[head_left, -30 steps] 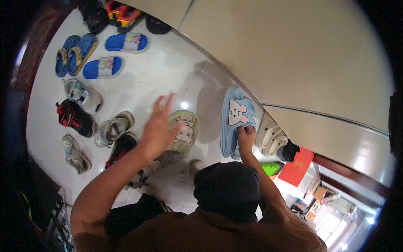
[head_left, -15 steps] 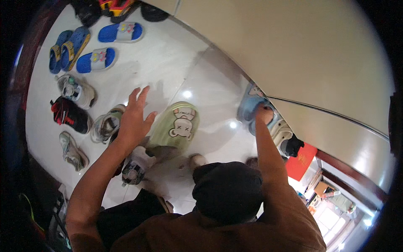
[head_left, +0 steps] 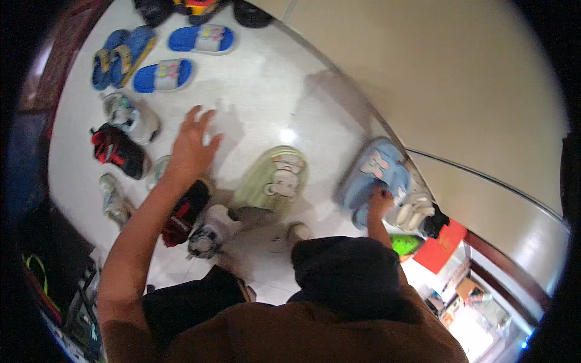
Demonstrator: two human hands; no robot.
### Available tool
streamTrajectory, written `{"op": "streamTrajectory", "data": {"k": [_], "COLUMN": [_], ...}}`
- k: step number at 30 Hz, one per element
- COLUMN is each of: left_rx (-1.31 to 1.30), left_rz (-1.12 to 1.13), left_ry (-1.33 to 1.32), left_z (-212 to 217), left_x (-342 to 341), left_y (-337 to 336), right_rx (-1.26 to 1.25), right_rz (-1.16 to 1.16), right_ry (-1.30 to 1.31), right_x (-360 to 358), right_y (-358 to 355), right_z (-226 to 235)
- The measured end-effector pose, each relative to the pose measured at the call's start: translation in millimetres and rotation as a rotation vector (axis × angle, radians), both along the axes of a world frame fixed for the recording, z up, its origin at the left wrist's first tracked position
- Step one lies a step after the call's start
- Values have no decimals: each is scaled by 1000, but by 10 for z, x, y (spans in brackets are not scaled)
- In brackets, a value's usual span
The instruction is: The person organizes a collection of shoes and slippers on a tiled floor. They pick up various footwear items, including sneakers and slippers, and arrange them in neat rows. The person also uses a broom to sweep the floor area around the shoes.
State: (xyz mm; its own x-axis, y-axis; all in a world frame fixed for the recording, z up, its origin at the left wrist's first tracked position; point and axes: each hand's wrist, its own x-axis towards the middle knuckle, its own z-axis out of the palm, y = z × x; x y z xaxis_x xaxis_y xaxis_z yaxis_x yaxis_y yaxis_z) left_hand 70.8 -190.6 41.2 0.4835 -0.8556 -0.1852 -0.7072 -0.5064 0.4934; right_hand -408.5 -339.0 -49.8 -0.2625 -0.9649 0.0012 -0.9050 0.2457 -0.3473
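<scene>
The blue slipper (head_left: pixel 376 175) is gripped by the right hand (head_left: pixel 380 202); it is best set flat beside the green slipper (head_left: pixel 271 179), over which the left hand (head_left: pixel 192 145) is held open.

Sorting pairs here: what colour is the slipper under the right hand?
Light blue slipper with a cartoon face, head view.

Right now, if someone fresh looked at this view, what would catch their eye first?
Probably the pale green cartoon slipper lying alone mid-floor, with the left hand spread open in the air to its left. To its right, the right hand grips the near end of the blue cartoon slippers by the wall. Up the left side runs a column of shoes, from bright blue slides to a black-and-red sneaker.
</scene>
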Motion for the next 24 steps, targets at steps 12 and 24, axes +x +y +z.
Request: {"op": "streamTrajectory", "data": {"k": [12, 24], "left_rx": [-1, 30], "left_rz": [-179, -119], "left_ry": [140, 139], "left_z": [97, 111], "left_x": [-146, -56], "left_y": [199, 211], "right_rx": [-44, -225], "right_rz": [18, 139], "right_ry": [277, 324], "right_x": [45, 151], "right_y": [-674, -1487], "right_z": [46, -90]}}
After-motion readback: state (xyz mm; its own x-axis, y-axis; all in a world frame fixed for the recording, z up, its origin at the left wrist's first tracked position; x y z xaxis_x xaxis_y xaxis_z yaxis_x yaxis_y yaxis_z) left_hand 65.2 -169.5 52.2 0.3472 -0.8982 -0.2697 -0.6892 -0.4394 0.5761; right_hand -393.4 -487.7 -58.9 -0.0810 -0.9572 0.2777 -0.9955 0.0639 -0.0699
